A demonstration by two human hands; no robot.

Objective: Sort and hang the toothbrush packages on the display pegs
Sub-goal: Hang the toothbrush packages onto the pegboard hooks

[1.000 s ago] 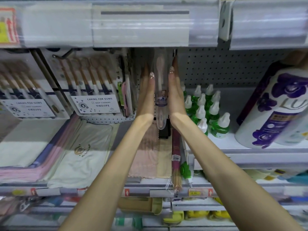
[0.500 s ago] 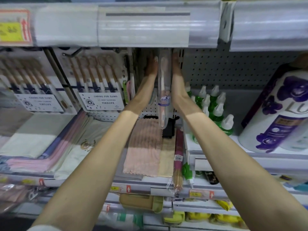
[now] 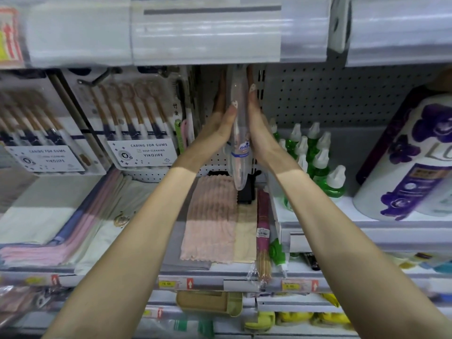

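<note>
A clear, narrow toothbrush package (image 3: 239,152) hangs edge-on under the upper shelf, in front of the pegboard (image 3: 342,99). My left hand (image 3: 216,126) lies flat against its left side, thumb on the front edge. My right hand (image 3: 256,123) presses flat on its right side. Both hands have straight fingers reaching up into shadow, and the peg itself is hidden. Left of them hang slim toothbrush packs (image 3: 182,128) and two wide multi-brush packs (image 3: 139,123) (image 3: 36,133).
Green bottles with white caps (image 3: 315,157) stand just right of my right wrist, a large purple-flowered bottle (image 3: 413,162) farther right. Folded cloths (image 3: 210,216) and an incense bundle (image 3: 263,236) lie on the shelf below. The upper shelf's price rail (image 3: 205,33) overhangs the pegs.
Both hands have slid upward and deeper along the package's sides, fingertips now in the shadow under the upper shelf. The package still hangs between them.
</note>
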